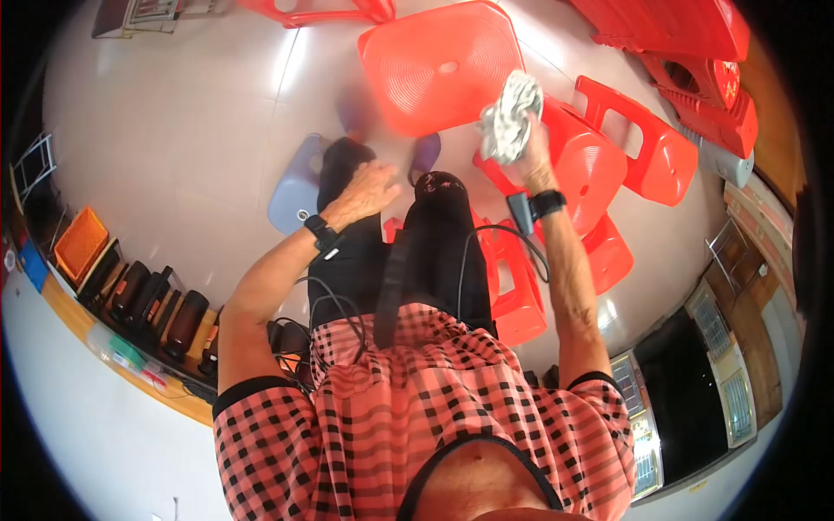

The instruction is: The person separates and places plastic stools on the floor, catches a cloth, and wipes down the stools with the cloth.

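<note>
A crumpled grey-and-white cloth [511, 120] is bunched in my right hand [536, 154], with the fingers wrapped round it. That hand is raised by the near right corner of a red plastic stool [443, 65], whose top has a ringed pattern and a small hole. Whether the cloth touches the stool I cannot tell. My left hand [369, 187] holds nothing; its fingers are loosely stretched out above my knees, slightly apart. Both wrists carry black bands. Below the stool, a purple shoe [425, 154] shows in front of my right leg.
Several more red stools [591, 169] crowd the right side, some tipped over, with a stack [669, 35] at the upper right. A blue-grey stool [295, 184] stands left of my legs. Dark bottles [186, 323] and an orange basket [81, 243] line a shelf. Black cables [465, 269] hang about my body.
</note>
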